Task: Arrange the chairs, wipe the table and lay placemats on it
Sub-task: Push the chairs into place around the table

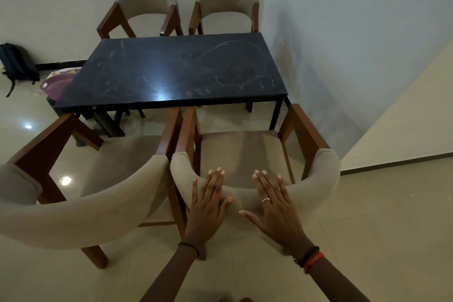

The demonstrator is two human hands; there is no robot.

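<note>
While both palms lie flat with fingers spread, gripping nothing, the left hand and right hand press the padded backrest of the chair, just before the table. It looks heavy, stiff-framed; the soft top rail seems the best hold.

Black smudged table — beige chairs, brown frames

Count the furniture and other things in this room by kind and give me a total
Chairs: 4 (near right, near left, far left, far right)
Table: 1
Backpack: 1
Purple patterned item beside the table, cannot tell what: 1
Total: 7
</note>
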